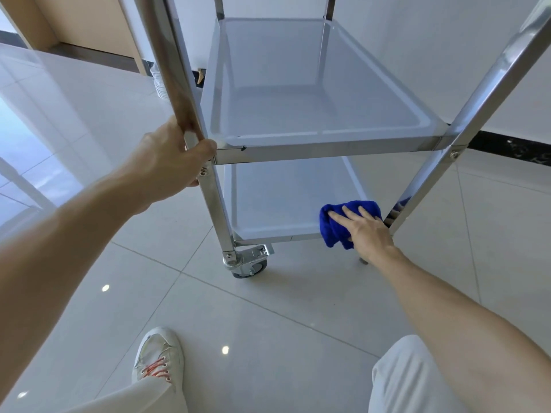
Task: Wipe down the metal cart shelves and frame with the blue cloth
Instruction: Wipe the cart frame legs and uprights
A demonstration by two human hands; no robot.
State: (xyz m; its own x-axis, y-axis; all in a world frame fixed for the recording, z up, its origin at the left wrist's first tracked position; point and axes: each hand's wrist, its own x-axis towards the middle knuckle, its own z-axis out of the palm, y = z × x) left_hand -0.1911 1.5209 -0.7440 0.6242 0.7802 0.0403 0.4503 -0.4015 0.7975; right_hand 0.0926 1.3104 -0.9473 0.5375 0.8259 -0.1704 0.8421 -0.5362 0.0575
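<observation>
while the blue cloth [337, 226] is pressed under flat spread fingers of the right hand [365, 231] at the cart [328, 152]'s bottom-shelf lip, it could be dragged off.

The floor [268, 317] is laid with large, glossy pale-grey tiles, on which small bright spots of ceiling light [105, 287] are reflected. A white wall [417, 55] is seen at the right, edged at the bottom by a black speckled skirting [512, 150]. A light wooden cabinet [89, 22] with a dark plinth is seen at upper left.
</observation>
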